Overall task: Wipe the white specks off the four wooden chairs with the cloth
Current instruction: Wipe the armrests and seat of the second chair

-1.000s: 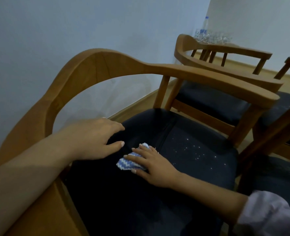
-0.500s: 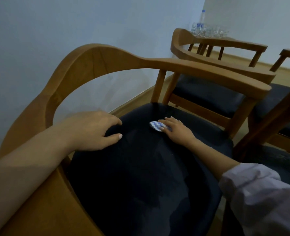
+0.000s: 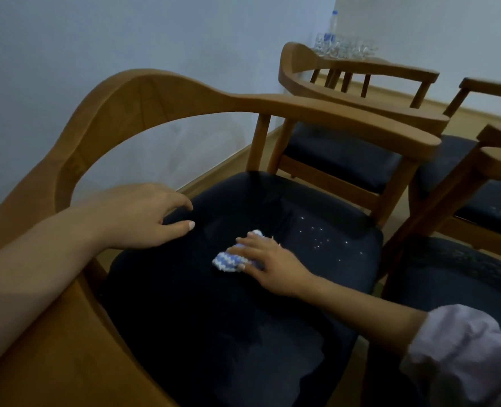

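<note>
Head view: the right hand [image 3: 268, 264] presses flat, fingers spread, on the blue-and-white cloth [image 3: 232, 257] at frame centre. The left hand [image 3: 143, 215], fingers loosely spread and empty, rests on the nearest chair [image 3: 143, 113] seat's left edge. White specks [image 3: 319, 237] dot the dark cushion right of the cloth.

Two pale, bluish walls [image 3: 96, 39] met in a corner at the upper right of the view. The light was dim and even, with a faint shadow on the nearer wall. A light wooden floor [image 3: 478, 113] ran along the foot of both walls, edged by a skirting board [image 3: 228, 160] of the same tone. In the far corner a cluster of clear drinking glasses [image 3: 346, 49] stood beside a plastic water bottle [image 3: 333, 27] with a blue label.
</note>
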`<state>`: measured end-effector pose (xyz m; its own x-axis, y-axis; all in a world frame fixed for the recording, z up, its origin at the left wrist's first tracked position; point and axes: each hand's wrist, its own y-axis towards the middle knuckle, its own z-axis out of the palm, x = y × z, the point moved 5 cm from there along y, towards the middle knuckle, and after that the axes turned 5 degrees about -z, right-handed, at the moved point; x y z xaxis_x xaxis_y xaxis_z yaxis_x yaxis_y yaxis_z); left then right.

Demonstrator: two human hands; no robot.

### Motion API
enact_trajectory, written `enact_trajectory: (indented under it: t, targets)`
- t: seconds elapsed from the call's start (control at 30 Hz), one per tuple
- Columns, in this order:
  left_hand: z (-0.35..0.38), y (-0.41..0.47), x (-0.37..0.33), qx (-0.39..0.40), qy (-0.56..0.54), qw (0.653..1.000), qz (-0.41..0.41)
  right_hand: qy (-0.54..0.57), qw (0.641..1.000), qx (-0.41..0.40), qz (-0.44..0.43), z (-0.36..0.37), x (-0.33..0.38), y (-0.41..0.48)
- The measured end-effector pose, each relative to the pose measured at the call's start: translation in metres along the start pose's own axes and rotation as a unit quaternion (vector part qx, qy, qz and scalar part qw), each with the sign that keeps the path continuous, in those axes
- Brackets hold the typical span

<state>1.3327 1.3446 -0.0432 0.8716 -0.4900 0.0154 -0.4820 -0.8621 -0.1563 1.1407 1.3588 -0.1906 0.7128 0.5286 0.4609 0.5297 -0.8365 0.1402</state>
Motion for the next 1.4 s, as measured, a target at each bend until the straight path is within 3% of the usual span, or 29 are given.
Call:
enact_trajectory:
  t: [0.1, 0.37, 0.53, 1.07, 1.3, 1.4]
  targets:
    - [0.001, -0.002, 0.000, 0.005, 0.007, 1.000, 0.003, 0.003, 0.998, 0.018, -0.057, 0.014, 0.023, -0.022]
    - [0.006, -0.011, -0.001, 0.000, 0.070, 0.997, 0.031, -0.018, 0.997, 0.040, -0.060, 0.013, 0.020, -0.030]
    - [0.006, -0.017, -0.002, -0.015, 0.031, 0.998, 0.055, -0.021, 0.999, 0.023, -0.029, 0.002, 0.000, -0.027]
    - [0.008, -0.012, -0.002, -0.023, 0.016, 0.998, 0.053, -0.046, 0.970, -0.059, 0.233, -0.076, -0.157, -0.050]
    - [0.009, -0.007, -0.003, -0.016, 0.015, 0.999, 0.048, -0.047, 0.966, -0.099, 0.235, -0.074, -0.156, -0.050]
    - [0.010, -0.007, -0.004, -0.015, 0.008, 0.999, 0.048, -0.049, 0.973, -0.080, 0.212, -0.068, -0.139, -0.050]
